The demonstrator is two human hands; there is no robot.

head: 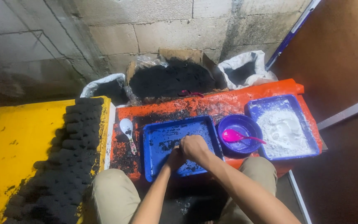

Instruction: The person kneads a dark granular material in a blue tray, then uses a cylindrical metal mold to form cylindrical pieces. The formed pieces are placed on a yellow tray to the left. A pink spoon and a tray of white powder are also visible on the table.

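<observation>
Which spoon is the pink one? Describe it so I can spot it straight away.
Start at the orange sheet in front of the block wall, and find the three blue containers on it. The round bowl sits between the two rectangular trays, just right of the hands. The pink spoon lies inside it, unlike the white spoon on the sheet left of the trays.

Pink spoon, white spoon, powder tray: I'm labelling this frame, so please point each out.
Pink spoon [233, 135], head view, on its bowl.
White spoon [126, 125], head view, on its bowl.
Powder tray [270, 102], head view, on its far blue rim.
</observation>
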